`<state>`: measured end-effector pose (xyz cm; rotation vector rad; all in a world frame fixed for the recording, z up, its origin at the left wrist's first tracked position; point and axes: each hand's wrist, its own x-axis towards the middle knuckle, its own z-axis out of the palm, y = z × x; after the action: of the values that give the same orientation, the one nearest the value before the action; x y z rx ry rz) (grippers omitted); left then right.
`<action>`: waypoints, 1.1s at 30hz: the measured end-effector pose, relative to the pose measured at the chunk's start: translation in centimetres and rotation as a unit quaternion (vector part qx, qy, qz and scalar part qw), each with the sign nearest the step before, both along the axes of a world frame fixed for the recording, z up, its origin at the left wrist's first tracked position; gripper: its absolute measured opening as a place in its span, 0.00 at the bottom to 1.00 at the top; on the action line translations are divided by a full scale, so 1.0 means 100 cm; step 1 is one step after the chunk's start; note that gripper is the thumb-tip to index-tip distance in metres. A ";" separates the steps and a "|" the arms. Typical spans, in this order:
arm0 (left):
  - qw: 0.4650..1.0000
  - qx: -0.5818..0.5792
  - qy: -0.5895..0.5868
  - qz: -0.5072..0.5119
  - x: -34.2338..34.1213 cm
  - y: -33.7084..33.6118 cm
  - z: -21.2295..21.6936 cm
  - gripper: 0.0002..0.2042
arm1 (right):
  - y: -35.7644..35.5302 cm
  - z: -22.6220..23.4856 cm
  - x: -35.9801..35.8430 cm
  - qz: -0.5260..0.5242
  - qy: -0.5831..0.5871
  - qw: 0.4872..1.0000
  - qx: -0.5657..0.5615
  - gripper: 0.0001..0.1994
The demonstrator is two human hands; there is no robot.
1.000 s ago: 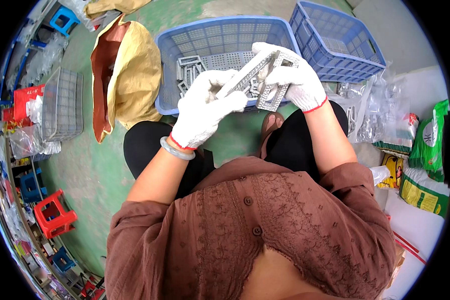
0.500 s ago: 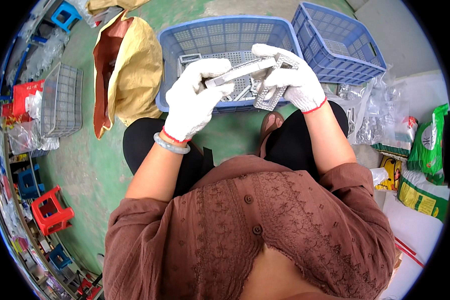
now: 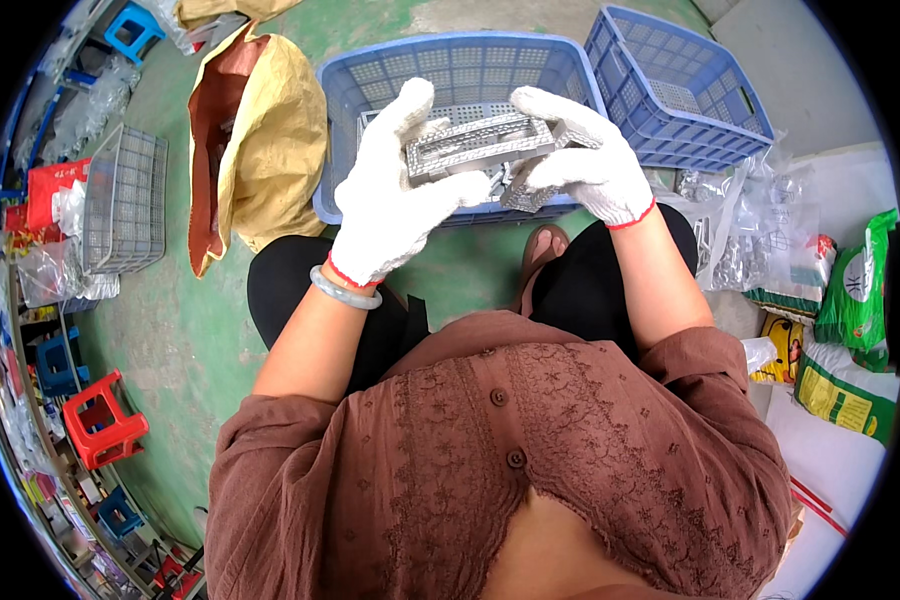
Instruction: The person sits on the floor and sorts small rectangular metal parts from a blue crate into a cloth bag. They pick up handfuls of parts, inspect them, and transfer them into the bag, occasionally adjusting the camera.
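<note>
Both my hands wear white knitted gloves with red cuffs and are raised over a blue plastic crate [image 3: 450, 41]. My left hand [image 3: 395, 190] grips one end of a silver rectangular metal frame [image 3: 485, 157], its thumb below and fingers raised behind. The frame's open face is tilted toward me, and its right end meets my right hand [image 3: 595, 165]. Bent around a second silver metal frame [image 3: 532, 197], my right fingers hide much of it; it hangs tilted below the first. More silver metal pieces lie in the crate, partly covered by my hands.
Left of the crate stands an open yellow woven sack [image 3: 280, 140]. Another blue crate [image 3: 680, 90] is at the right, with clear plastic bags [image 3: 740, 225] of metal parts nearby. A grey basket [image 3: 125, 205] and red stool [image 3: 105, 420] stand farther left.
The left frame has turned from edge-on so that its open face shows. My left fingers have lifted and straightened somewhat. The frame in my right hand has tipped flatter.
</note>
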<state>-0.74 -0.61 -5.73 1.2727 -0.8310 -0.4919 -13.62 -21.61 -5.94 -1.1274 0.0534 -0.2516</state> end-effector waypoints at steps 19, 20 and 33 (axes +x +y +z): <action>0.946 -0.101 -0.011 0.306 0.074 0.025 0.041 0.23 | 0.007 0.004 0.006 -0.030 0.096 0.995 -0.005 0.32; 0.934 -0.145 0.003 0.327 0.091 0.029 0.046 0.22 | 0.006 0.003 0.006 -0.033 0.096 0.995 -0.002 0.31; 0.877 0.129 -0.275 0.372 0.141 0.039 0.062 0.24 | -0.010 -0.028 0.034 0.028 -0.030 0.991 0.127 0.21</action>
<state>13.38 3.32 0.44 1.8959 -0.6674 0.4211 -10.20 -22.65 -8.79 -0.8655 0.0011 -0.2212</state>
